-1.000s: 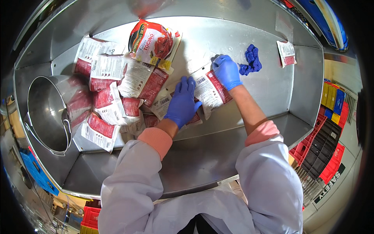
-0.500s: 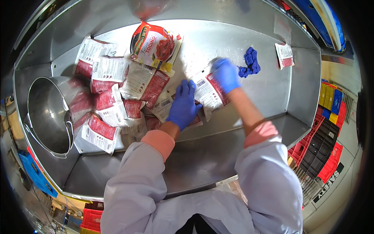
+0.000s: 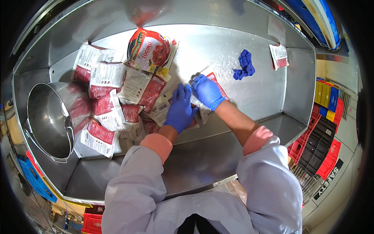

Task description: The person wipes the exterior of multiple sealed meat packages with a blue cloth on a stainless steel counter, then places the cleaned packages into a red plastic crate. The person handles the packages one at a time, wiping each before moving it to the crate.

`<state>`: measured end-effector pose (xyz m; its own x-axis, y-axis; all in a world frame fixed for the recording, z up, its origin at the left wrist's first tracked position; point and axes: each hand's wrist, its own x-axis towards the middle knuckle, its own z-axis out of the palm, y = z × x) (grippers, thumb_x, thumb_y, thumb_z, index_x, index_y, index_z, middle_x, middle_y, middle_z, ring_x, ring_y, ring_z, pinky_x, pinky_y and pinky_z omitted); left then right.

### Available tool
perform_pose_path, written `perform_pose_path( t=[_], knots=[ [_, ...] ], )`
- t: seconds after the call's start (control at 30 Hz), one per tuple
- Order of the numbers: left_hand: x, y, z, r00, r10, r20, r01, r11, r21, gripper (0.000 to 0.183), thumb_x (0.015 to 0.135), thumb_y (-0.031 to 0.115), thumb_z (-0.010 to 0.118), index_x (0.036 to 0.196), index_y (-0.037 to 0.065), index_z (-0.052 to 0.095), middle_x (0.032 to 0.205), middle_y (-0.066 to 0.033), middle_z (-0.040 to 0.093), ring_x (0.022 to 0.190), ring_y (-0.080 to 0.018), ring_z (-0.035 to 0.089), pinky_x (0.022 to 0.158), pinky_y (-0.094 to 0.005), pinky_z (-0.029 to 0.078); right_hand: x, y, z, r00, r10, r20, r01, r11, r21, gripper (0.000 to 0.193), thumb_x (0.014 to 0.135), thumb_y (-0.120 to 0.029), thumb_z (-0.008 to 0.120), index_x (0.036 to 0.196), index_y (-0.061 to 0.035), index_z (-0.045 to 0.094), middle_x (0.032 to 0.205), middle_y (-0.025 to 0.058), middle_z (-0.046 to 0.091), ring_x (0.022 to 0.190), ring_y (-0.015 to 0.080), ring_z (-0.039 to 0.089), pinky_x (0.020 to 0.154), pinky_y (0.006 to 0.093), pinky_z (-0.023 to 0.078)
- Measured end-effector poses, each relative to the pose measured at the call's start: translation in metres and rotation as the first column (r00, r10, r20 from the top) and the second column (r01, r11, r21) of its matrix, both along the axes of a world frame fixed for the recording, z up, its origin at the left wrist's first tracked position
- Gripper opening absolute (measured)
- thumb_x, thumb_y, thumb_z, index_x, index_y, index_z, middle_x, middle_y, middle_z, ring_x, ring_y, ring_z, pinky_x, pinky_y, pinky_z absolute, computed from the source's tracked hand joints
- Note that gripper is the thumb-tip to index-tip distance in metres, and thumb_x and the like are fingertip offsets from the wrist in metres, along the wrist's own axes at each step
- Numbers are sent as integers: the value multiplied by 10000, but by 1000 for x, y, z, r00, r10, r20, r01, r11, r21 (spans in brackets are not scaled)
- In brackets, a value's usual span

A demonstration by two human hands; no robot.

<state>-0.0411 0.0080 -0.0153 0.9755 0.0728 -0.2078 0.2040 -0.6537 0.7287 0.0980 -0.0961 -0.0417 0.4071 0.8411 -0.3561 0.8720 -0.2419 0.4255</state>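
My left hand [image 3: 180, 110], in a blue glove, lies over the packets with its fingers stretched forward and its thumb apart. Close beside it, my gloved right hand [image 3: 208, 92] has its fingers bent in at the upper left of a white and red food packet [image 3: 220, 85]. That packet lies flat and is largely covered by the right hand; its lower end shows below the wrist. The fingertips of both hands nearly meet. Just left of my left hand is another food packet [image 3: 159, 110], partly under the hand.
Several more packets [image 3: 108, 75] pile up on the left of the metal basin [image 3: 269, 97], beside a steel bucket [image 3: 47, 117] tipped on its side. A crumpled blue glove [image 3: 245, 65] and a small packet [image 3: 279, 57] lie to the right. Stacked crates [image 3: 317, 144] stand outside.
My right hand, blurred at the packet's right side before, has moved left and nearer, up against my left hand. The left hand has barely moved. The whole view has shifted slightly.
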Motion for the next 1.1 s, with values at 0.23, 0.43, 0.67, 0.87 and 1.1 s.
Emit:
perform_pose_path(
  t=[0.23,0.43,0.67,0.87,1.1],
  knots=[
    [1,6,10,993,-85,83,78,993,86,784,777,266,688,1366,-58,284,1407,-275,285,1304,-469,265,1094,-469,277,132,-112,34,798,-556,-233,602,722,342,183,786,-197,585,846,-61,692,856,194,667,799,384,646,743,440,522],
    [-30,14,3,974,-224,27,219,967,129,805,798,270,644,1396,-87,240,1451,-258,254,1341,-437,248,1114,-454,247,57,-36,29,739,-327,-589,660,524,538,154,786,-196,651,828,-49,664,953,152,664,844,337,622,753,401,498],
    [-24,14,9,981,-196,10,192,971,145,769,806,296,619,1363,-128,300,1427,-269,308,1345,-420,256,1123,-441,227,23,0,28,790,-290,-541,545,736,401,70,716,-43,570,764,-45,620,799,155,618,688,295,620,634,377,522],
    [-25,12,-3,981,-189,49,181,974,136,762,788,288,627,1335,-135,306,1393,-282,339,1332,-421,274,1118,-455,227,3,16,22,872,-284,-399,439,814,380,99,737,-69,554,799,-40,625,819,162,620,713,314,621,648,375,531],
    [-25,10,2,1000,19,-4,-19,991,-131,715,721,152,679,1319,-48,342,1340,-304,349,1257,-463,317,1066,-482,306,-24,19,15,780,-23,-625,423,756,500,81,724,-108,598,765,-54,642,806,136,621,818,295,625,737,379,522]
  ],
)
